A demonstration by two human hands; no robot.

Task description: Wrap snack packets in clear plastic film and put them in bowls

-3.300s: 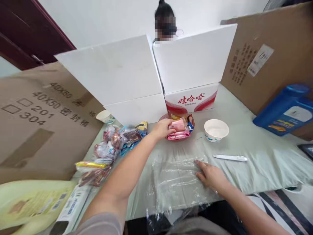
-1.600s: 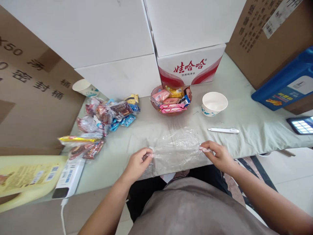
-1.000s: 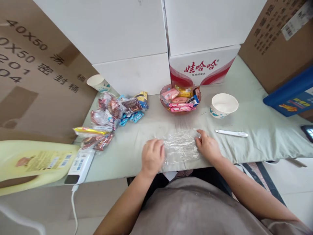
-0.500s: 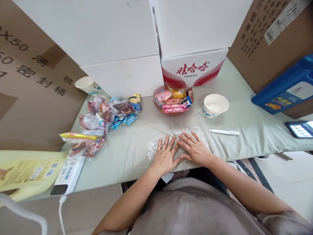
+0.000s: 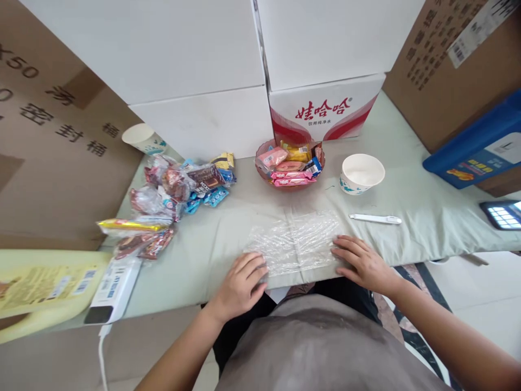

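Note:
A crinkled sheet of clear plastic wrap (image 5: 297, 241) lies flat on the pale green cloth near the table's front edge. My left hand (image 5: 240, 285) rests with its fingers spread on the sheet's left corner. On the right corner my right hand (image 5: 362, 263) lies flat, fingers apart. Neither hand grips anything. Behind the sheet stands a reddish bowl of wrapped snacks (image 5: 290, 165).
A pile of snack packets (image 5: 171, 190) lies at the left, a white paper bowl (image 5: 361, 172) and a white pen (image 5: 375, 219) at the right. White and brown cartons wall the back and sides. A phone (image 5: 502, 213), a blue jug (image 5: 476, 149), a yellow bottle (image 5: 36, 282) and a paper cup (image 5: 141, 138) sit around.
My hands have slid apart from the middle of the plastic wrap to its left and right corners, and the sheet now lies spread flatter.

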